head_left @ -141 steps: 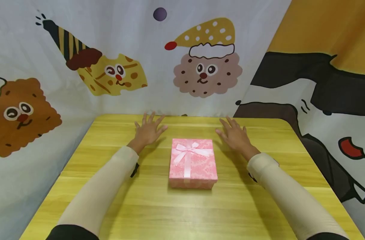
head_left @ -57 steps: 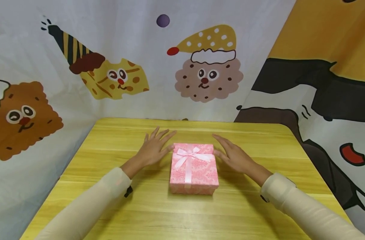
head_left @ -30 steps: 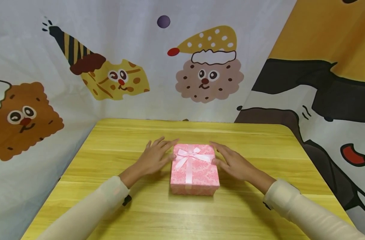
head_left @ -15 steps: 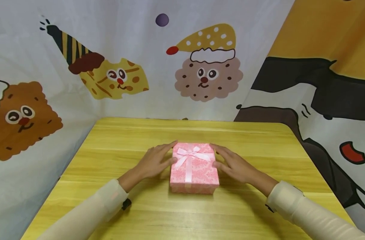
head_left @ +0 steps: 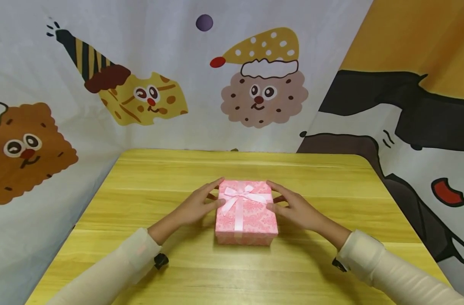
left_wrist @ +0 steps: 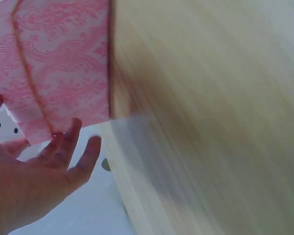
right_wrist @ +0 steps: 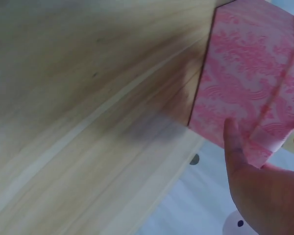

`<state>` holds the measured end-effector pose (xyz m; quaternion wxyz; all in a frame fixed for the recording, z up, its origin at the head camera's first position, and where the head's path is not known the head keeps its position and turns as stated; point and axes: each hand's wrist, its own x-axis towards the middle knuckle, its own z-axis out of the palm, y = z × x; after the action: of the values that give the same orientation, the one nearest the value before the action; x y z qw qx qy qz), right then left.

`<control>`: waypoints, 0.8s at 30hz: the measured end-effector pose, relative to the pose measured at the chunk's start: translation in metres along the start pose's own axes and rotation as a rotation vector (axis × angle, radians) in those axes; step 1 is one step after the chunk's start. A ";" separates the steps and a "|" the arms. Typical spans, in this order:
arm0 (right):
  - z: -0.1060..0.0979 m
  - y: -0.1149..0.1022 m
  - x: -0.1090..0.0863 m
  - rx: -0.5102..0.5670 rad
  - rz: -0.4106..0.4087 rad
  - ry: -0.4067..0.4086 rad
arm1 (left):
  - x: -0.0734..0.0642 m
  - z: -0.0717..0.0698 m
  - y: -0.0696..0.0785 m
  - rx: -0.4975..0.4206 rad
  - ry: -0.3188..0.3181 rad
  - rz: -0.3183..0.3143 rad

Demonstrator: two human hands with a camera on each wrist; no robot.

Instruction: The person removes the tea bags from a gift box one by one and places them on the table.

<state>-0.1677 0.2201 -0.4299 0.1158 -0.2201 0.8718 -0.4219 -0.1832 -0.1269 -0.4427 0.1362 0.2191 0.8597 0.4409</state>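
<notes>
A pink patterned gift box (head_left: 252,218), tied with a pale pink ribbon and bow (head_left: 241,195), sits on the wooden table. Its lid is on. At its left side my left hand (head_left: 196,208) grips the lid, thumb at the side edge and index finger at the far corner. My right hand (head_left: 299,211) holds the opposite side in much the same way. Lower fingers stand apart from the box wall in the left wrist view, where the lid's seam (left_wrist: 28,81) shows. In the right wrist view one finger overlaps the side wall (right_wrist: 235,83).
The yellowish wooden table (head_left: 159,169) has rounded far corners. Behind it hangs a white curtain (head_left: 155,38) printed with cartoon biscuits and cheese. Dark bands circle both wrists beneath beige sleeves (head_left: 113,262).
Both hands have come down and inward from beside the box, where their fingers were spread, to its sides. The box has stayed in place on the table.
</notes>
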 end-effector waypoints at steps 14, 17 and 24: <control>-0.001 -0.020 0.009 0.408 0.236 -0.039 | 0.003 -0.002 0.011 -0.439 -0.063 -0.111; -0.002 -0.025 0.010 0.445 0.277 -0.030 | 0.004 -0.002 0.015 -0.505 -0.068 -0.162; 0.000 -0.027 0.011 0.504 0.308 -0.001 | 0.003 0.000 0.019 -0.567 -0.056 -0.217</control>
<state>-0.1697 0.1999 -0.4084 0.2300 -0.0495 0.7626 -0.6025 -0.1811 -0.1155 -0.4268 0.2619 0.0910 0.7165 0.6401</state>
